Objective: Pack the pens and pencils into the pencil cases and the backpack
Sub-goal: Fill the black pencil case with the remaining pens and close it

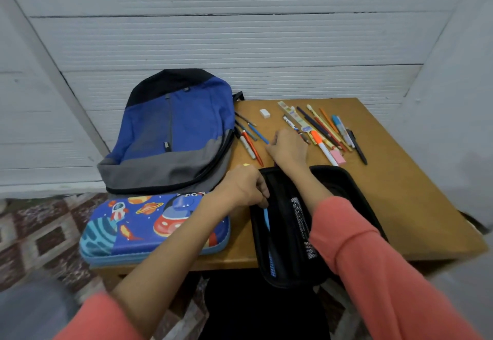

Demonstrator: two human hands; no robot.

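The person sits at a small brown table (400,192). The left hand (244,187) has its fingers curled round the top of a light blue pen (266,218); it pokes the pen down into the open black pencil case (352,190); that case lies at the near edge of the table and hangs a bit over it. The right hand (289,147) reaches past the case to the loose pens; its fingertips are down by a blue pencil (260,134); I cannot tell if it has hold of anything, for the fingers are bent under and hidden.

The space pencil case (149,227) lies closed just left of the black one; the blue backpack (173,131) lies flat behind it; a small bunch of pens (249,144) lies beside the backpack; a bigger pile of pens and pencils (325,128) lies on the far right side; so most of the job is not done yet, I think.

To do this bit well, I would slide the blue pen in long-ways so it lies flat along the case; let go only when it is right inside; the other hand should pinch one pencil near its middle, so it does not tip; push gently too, or the hanging case could slip off the edge.
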